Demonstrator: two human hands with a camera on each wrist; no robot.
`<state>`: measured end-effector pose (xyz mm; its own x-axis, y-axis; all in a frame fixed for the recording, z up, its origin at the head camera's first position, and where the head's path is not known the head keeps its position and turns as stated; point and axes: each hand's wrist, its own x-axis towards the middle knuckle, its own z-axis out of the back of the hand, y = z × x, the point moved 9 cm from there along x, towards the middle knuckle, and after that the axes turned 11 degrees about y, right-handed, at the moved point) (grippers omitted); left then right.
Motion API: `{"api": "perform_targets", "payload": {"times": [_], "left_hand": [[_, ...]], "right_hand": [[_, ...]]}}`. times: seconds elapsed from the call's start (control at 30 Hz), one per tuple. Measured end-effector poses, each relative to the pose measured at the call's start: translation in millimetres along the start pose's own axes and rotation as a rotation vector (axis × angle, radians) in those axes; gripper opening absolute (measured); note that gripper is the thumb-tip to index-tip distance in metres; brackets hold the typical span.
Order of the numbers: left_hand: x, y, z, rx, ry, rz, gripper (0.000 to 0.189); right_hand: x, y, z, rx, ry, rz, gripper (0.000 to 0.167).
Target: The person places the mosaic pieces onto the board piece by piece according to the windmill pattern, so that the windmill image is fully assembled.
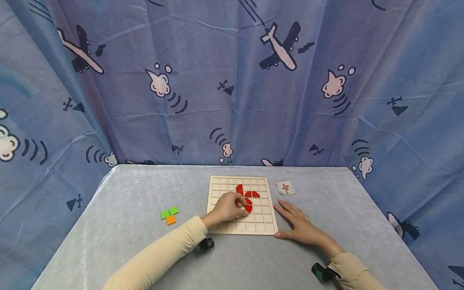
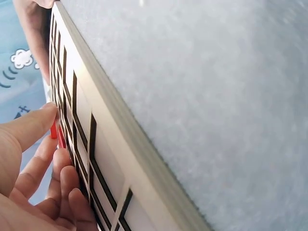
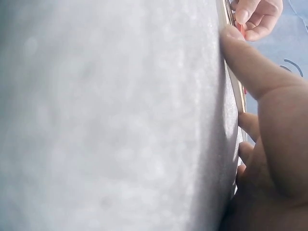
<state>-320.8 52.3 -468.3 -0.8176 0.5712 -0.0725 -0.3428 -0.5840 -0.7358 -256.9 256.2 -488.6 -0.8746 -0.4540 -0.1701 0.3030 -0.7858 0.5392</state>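
Observation:
A wooden grid board (image 1: 226,181) lies flat on the table, with several red quarter-circle tiles (image 1: 255,195) set in its squares. Over the middle of it, my left hand (image 1: 228,207) pinches a red tile (image 2: 53,131) between thumb and index finger; its exact shape is partly hidden by the fingers. My right hand (image 1: 299,225) rests on the table along the board's right side. Its thumb touches the near right corner and its other fingers are spread near the right edge.
Two green square tiles (image 1: 173,210) and an orange square tile (image 1: 170,220) lie left of the board. A small pattern card (image 1: 285,187) lies past its right edge. Behind the grey table (image 1: 137,189) hangs a blue curtain (image 1: 203,52) printed with planes.

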Motion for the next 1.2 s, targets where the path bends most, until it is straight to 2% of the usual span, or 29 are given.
{"api": "perform_targets", "payload": {"times": [0.5,1.2], "left_hand": [[-0.2,-0.6,0.6,-0.007,-0.005,-0.006,0.019],[-1.6,0.0,-1.3,-0.016,-0.002,0.002,0.021]], "right_hand": [[1.0,0.2,1.8,-0.032,-0.009,0.009,0.091],[-0.4,0.6,1.7,-0.011,0.004,-0.001,0.091]]}}
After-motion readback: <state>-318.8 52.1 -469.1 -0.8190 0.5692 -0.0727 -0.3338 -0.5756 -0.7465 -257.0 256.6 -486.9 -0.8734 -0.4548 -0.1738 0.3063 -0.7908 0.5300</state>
